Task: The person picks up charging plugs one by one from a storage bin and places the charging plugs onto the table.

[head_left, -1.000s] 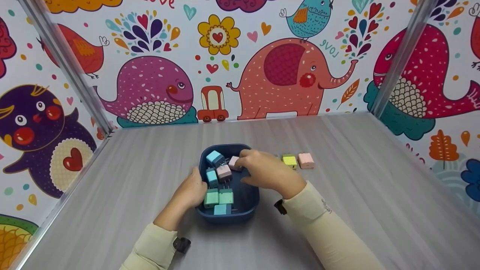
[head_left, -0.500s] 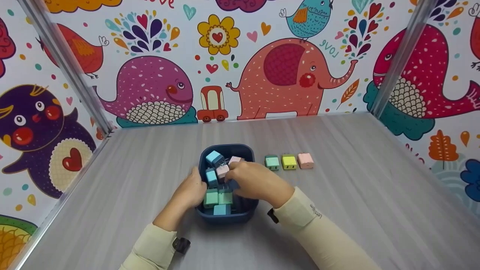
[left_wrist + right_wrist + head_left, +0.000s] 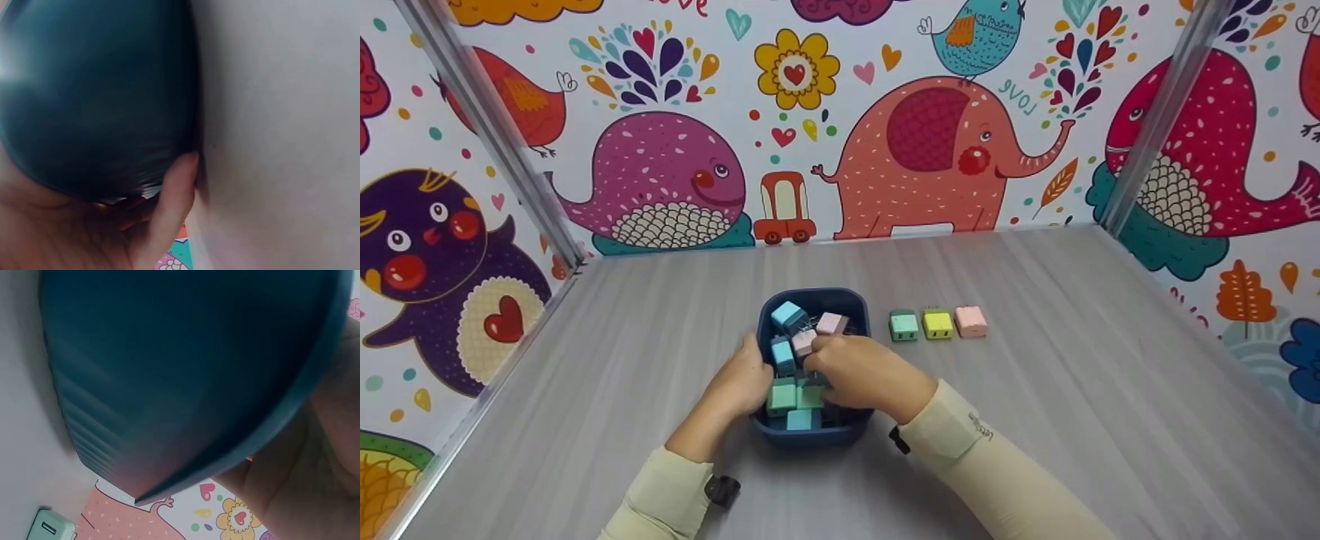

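High view, wrist views apparently beside bin [image 3: 101, 95]

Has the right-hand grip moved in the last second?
Yes: in the head view the right-hand grip has moved left and lower, judged against the unmoved yellow USB charger.

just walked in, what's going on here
Someone's left hand holds the side of a blue bin while their right hand reaches in among pastel chargers; whether it grips one is hidden. On the table beside the bin, a green charger, a yellow charger and a pink charger form a row.
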A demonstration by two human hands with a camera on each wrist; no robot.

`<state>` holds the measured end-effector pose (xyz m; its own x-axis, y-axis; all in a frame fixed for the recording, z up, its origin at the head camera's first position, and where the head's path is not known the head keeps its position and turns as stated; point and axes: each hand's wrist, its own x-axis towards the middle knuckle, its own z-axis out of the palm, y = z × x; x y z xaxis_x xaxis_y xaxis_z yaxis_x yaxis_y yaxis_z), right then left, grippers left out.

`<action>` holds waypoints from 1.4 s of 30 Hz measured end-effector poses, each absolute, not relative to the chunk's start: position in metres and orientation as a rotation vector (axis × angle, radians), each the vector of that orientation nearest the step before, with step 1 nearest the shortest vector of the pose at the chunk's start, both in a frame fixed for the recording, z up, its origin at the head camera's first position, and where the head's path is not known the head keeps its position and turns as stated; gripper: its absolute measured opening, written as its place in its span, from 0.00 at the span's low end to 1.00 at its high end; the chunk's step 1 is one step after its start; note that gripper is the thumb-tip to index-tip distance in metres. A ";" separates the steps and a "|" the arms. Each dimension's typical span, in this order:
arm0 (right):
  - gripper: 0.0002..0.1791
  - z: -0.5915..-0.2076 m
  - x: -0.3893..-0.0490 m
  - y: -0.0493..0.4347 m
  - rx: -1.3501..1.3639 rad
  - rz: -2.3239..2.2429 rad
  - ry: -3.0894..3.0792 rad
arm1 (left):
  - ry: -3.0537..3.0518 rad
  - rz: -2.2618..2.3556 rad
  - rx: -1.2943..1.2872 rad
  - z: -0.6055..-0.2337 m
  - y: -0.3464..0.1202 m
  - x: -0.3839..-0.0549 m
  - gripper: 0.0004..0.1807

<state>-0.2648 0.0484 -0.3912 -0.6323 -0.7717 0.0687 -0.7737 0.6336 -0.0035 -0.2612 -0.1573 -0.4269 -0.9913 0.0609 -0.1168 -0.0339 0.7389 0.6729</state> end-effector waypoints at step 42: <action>0.13 -0.399 -0.265 0.047 1.256 0.027 -2.813 | 2.804 1.090 0.003 -0.428 -0.157 -0.261 0.31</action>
